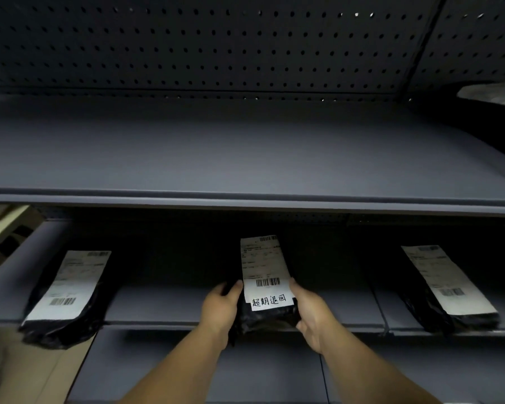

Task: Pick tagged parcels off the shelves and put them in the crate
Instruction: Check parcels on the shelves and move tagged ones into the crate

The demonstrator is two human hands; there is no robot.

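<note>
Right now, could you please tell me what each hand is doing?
Left hand: grips the left side of the middle parcel.
Right hand: grips the same parcel's right side.

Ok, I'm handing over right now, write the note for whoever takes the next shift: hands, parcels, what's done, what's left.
Left hand and right hand both grip the middle parcel, one on each side. It carries a handwritten tag under its shipping label and sits at the front edge of the lower shelf.
Left parcel and right parcel lie on the same shelf; no handwritten tag shows on either.
Crate not in view.
Left: lift the tagged parcel out and put it in the crate.
</note>
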